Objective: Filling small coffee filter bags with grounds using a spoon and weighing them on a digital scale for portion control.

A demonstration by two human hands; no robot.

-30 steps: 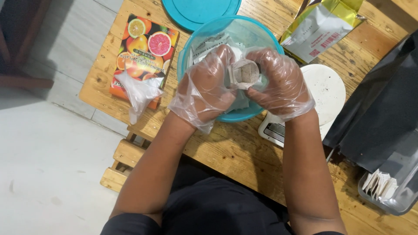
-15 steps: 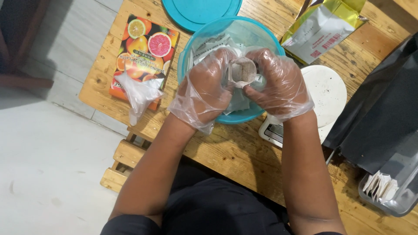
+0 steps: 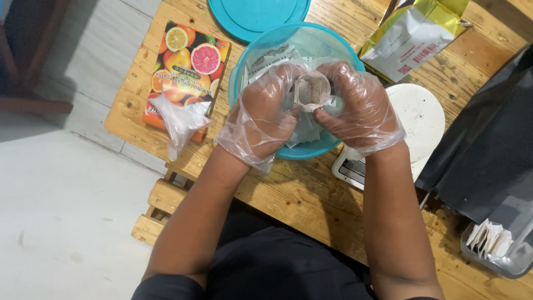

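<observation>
Both gloved hands, left hand (image 3: 266, 119) and right hand (image 3: 361, 114), have their grip pinched shut on a small paper sachet (image 3: 312, 90), holding it over the teal bowl (image 3: 261, 58) near the bench's (image 3: 300, 194) far edge.

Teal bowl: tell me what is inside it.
Inside the teal bowl lie pale paper sachets. Left hand and right hand, gloved, hold a small open pouch above it. They cover the bowl's bottom.
</observation>
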